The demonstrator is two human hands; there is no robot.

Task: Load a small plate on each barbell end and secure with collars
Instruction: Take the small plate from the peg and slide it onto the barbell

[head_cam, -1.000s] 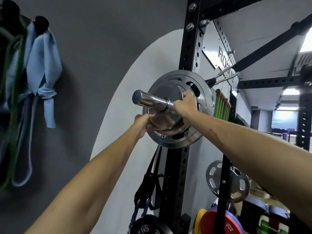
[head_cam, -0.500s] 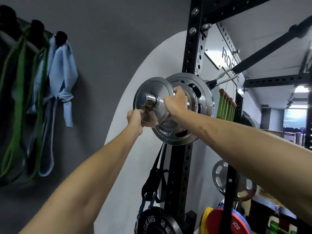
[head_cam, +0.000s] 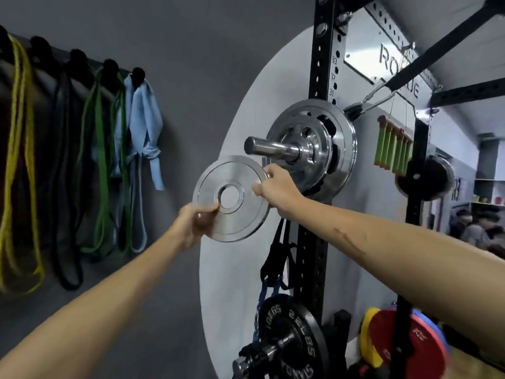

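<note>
A small chrome plate (head_cam: 232,214) is in the air, below and left of a chrome storage peg (head_cam: 270,147) on the black rack upright (head_cam: 318,50). My left hand (head_cam: 195,224) grips the plate's lower left edge, thumb near the centre hole. My right hand (head_cam: 278,187) grips its right edge. Two larger chrome plates (head_cam: 336,149) remain on the peg against the upright. No barbell sleeve or collar is in view.
Resistance bands (head_cam: 103,160) hang from hooks on the grey wall at left. A black 10 kg plate (head_cam: 297,332) sits on a lower peg, coloured plates (head_cam: 404,343) beside it. Black straps (head_cam: 276,258) hang under the chrome plates. People sit at far right.
The small chrome plate has slid off the end of the peg and come down and left in both my hands. The view has shifted right, showing more bands.
</note>
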